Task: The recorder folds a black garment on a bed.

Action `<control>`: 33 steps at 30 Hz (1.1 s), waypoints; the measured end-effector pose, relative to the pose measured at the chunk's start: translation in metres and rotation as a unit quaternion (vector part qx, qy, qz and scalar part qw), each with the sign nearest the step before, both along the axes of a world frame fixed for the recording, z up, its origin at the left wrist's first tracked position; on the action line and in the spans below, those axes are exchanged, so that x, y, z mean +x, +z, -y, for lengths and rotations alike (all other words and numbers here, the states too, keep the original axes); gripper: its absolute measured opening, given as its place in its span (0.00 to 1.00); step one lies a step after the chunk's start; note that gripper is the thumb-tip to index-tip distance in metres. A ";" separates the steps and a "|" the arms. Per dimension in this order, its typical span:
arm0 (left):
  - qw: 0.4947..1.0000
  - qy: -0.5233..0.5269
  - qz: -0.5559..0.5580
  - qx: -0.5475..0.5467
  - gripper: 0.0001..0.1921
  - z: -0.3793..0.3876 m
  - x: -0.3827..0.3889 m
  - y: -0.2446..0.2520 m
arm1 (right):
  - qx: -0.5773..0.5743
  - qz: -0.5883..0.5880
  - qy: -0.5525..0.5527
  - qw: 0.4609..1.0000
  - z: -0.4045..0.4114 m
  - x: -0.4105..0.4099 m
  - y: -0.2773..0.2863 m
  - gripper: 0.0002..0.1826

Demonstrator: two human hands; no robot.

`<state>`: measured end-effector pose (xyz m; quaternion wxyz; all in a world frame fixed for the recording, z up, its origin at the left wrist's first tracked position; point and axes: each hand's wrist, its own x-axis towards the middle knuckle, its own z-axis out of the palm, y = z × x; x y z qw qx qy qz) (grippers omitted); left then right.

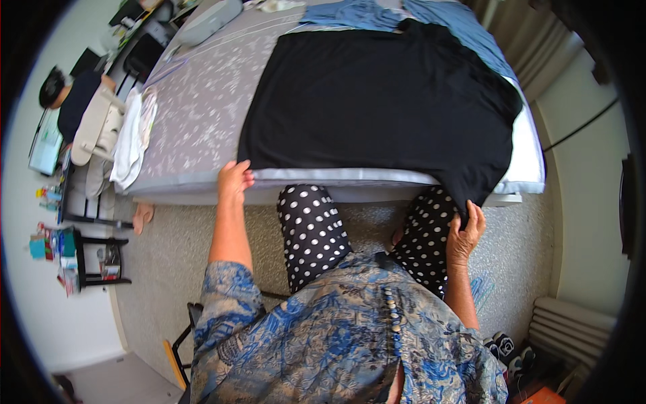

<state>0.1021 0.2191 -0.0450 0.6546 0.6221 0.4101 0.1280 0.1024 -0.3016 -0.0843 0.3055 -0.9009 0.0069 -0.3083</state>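
A black short-sleeved shirt (353, 101) lies spread flat across the bed, its hem side to the left and its collar and shoulders to the right. My left hand (235, 179) is at the shirt's lower left corner, fingertips pinching the hem edge. At the near right, my right hand (465, 232) grips the end of a sleeve, which hangs over the bed's edge above my knee. Beneath the shirt is a grey patterned bedsheet (202, 106), with a white part at the right.
Blue garments (353, 14) lie beyond the shirt. A grey bolster-like object (211, 22) rests at the far left. White cloths (128, 141) hang over a chair at left, where a person (81, 103) sits at a desk. Shoes (504, 346) stand on the floor at lower right.
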 end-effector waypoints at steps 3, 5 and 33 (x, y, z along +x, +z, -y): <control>0.997 -0.007 0.046 -0.058 0.15 -0.004 -0.008 0.001 | 0.059 -0.041 -0.016 0.997 0.012 0.007 -0.008 0.22; 0.996 -0.009 0.052 -0.072 0.15 -0.002 -0.010 0.002 | 0.063 -0.056 -0.019 0.996 0.022 0.013 -0.012 0.19; 0.981 0.016 0.145 -0.125 0.18 0.020 -0.067 0.041 | -0.064 -0.125 0.108 0.984 0.067 -0.031 0.119 0.18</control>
